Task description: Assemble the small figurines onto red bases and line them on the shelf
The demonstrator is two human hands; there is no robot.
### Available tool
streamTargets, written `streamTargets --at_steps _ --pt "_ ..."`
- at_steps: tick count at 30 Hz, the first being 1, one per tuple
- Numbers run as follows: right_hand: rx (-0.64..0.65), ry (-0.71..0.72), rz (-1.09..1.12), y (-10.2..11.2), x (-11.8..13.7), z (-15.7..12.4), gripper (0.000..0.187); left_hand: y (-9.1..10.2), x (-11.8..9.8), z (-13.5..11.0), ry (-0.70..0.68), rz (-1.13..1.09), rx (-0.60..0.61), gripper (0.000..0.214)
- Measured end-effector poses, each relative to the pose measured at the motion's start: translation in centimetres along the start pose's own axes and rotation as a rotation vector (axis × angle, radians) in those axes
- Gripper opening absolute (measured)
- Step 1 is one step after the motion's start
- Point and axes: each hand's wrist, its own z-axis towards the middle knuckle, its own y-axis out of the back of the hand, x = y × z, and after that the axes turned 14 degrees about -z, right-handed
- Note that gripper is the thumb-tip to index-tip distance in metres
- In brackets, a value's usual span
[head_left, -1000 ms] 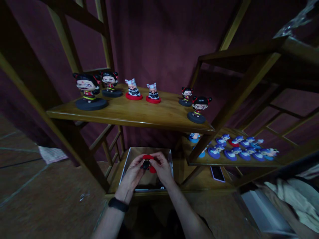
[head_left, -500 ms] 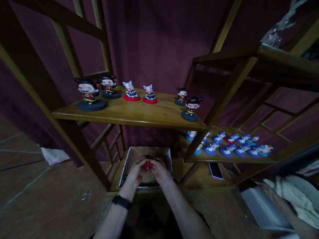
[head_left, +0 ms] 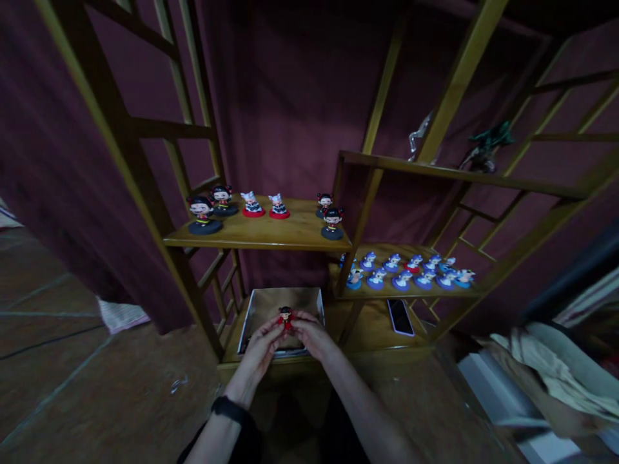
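Observation:
A small figurine (head_left: pixel 285 316) with black hair and red clothing is held between my two hands, its front turned toward me. My left hand (head_left: pixel 265 341) pinches it from the left, fingers closed on its side. From the right, my right hand (head_left: pixel 309 332) grips it with thumb and fingers. Both hands are above an open cardboard box (head_left: pixel 258 299) with white edges on the lowest shelf. The hands hide part of the box's inside. Some dark items lie in its left front corner, too dim to make out.
On the upper shelf (head_left: pixel 261 235) stand black-haired figurines (head_left: pixel 332 222) on dark bases and two white-haired figurines (head_left: pixel 278 205) on red bases. Several blue-and-white figurines (head_left: pixel 401 278) fill the right shelf. Below them lies a phone (head_left: pixel 400 318). A grey-white box (head_left: pixel 503 386) sits at right.
My view has tipped up and pulled back, showing more of the shelf unit. The figurine has been raised and turned more upright in my hands, so its face and red clothes show.

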Motion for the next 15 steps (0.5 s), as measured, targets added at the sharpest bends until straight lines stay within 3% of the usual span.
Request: streamTargets --at_steps 10,15 --pt "-0.003 0.085 0.061 -3.1 6.0 -5.3 0.034 -6.9 -3.0 -7.0 -0.161 0.146 0.068 0.046" --pt "0.052 0.107 0.022 -4.2 9.0 -8.7 0.039 -9.2 -3.5 -10.1 -0.286 0.262 0.065 0.053"
